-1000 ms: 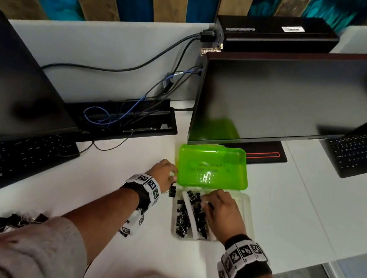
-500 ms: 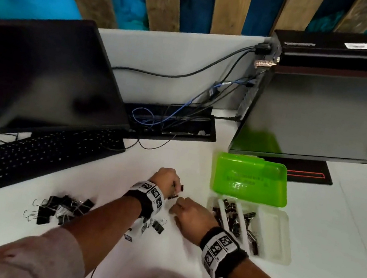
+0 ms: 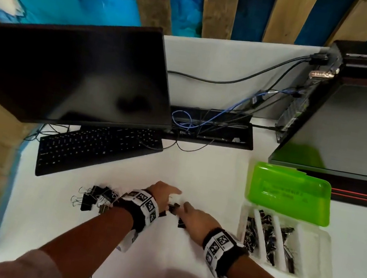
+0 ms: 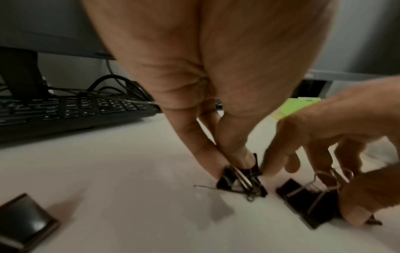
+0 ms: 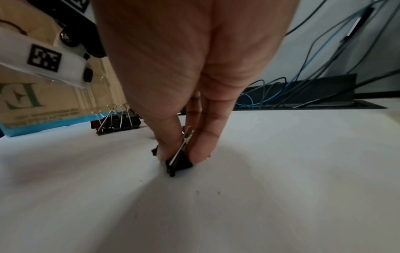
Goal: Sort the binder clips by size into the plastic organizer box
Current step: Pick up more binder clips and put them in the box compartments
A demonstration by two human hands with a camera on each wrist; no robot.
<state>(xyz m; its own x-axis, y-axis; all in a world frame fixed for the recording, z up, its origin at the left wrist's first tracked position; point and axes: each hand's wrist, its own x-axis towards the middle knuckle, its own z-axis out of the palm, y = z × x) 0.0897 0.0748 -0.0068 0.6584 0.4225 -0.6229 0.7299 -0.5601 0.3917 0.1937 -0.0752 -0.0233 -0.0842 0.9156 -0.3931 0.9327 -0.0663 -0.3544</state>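
Note:
My left hand (image 3: 169, 204) pinches a small black binder clip (image 4: 240, 178) against the white desk, fingertips down on it (image 4: 236, 166). Just to its right, my right hand (image 3: 186, 209) pinches a larger black binder clip (image 5: 178, 161) between thumb and finger (image 5: 179, 155); the left wrist view also shows this clip (image 4: 307, 200). A pile of unsorted clips (image 3: 93, 199) lies left of my left wrist. The clear organizer box (image 3: 318, 255) stands open at the right, green lid (image 3: 288, 191) folded back, with black clips in its left compartments.
A black keyboard (image 3: 97, 148) and dark monitor (image 3: 67, 69) stand at the back left. A second monitor (image 3: 355, 130) is at the back right, above the lid. A cable tray (image 3: 211, 129) with blue and black wires runs between them. Another clip (image 4: 23, 222) lies near my left wrist.
Both hands moved left, away from the organizer box, onto the desk. My right hand left the box compartments and now pinches a clip on the desk. The head view swung left.

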